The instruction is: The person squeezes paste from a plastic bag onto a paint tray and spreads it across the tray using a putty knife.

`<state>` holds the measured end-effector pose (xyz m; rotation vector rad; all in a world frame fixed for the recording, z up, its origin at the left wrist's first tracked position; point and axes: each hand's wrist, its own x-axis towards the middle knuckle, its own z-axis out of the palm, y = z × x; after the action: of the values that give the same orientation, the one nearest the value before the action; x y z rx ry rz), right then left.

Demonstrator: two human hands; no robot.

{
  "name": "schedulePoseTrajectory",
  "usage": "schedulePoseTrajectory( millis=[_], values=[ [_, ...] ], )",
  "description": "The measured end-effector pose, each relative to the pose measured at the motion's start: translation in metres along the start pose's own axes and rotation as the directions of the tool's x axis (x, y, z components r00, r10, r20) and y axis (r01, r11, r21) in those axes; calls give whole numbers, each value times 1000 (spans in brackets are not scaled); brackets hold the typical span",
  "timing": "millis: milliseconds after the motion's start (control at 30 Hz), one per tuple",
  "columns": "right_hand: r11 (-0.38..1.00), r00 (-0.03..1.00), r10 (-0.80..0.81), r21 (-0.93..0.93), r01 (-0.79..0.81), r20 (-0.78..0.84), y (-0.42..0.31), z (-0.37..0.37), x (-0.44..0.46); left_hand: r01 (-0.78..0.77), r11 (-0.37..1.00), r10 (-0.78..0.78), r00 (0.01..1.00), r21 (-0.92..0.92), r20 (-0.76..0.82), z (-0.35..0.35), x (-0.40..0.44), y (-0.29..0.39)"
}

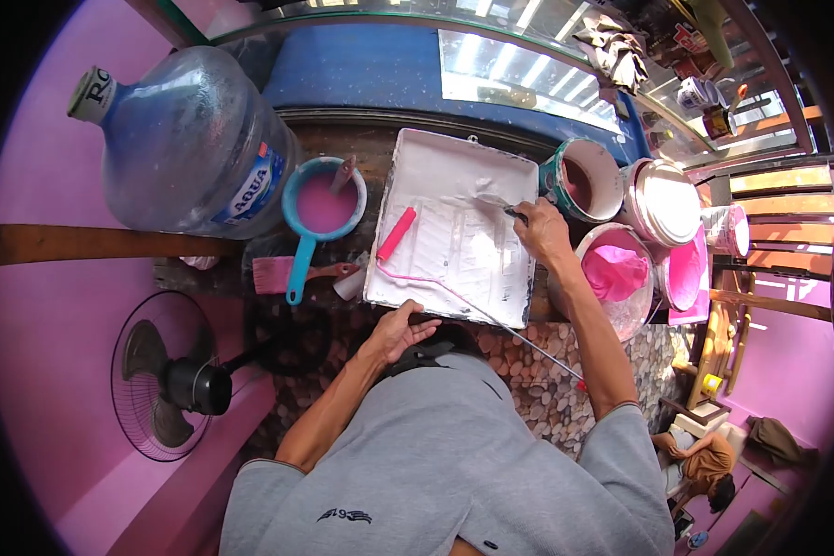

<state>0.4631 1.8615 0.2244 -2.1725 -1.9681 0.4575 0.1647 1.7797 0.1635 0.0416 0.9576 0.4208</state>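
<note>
A paint tray coated in white lies in front of me on a dark bench. My left hand grips its near edge, the thumb at the rim and the fingers below. Over the tray's right side, my right hand is closed round the dark handle of what looks like a putty knife, its thin blade at the white surface. A small paint roller with a pink sleeve rests in the tray, and its long wire handle sticks out over the near edge.
Left of the tray are a blue dipper of pink paint, a pink-stained brush and a large water bottle. Paint buckets crowd the right. A fan stands lower left; another person sits lower right.
</note>
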Motion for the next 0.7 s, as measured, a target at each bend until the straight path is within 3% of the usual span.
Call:
schedulePoseTrajectory(
  millis=[133,367,533,700],
  values=[
    [999,993,-29,-17,27,-114,8,-10,11,-5,1000,5,1000,7,6,2,-3,1],
    [999,1000,-18,-33,18,-7,1,-3,8,5,1000,-5,1000,1,1,1,-2,1],
    [999,993,16,-29,-19,-115,11,-1,16,0,1000,0,1000,-11,19,-1,-1,-1],
    [999,999,32,-25,-33,-35,3,9,6,1,1000,-1,1000,-13,1,2,-3,0]
  ],
)
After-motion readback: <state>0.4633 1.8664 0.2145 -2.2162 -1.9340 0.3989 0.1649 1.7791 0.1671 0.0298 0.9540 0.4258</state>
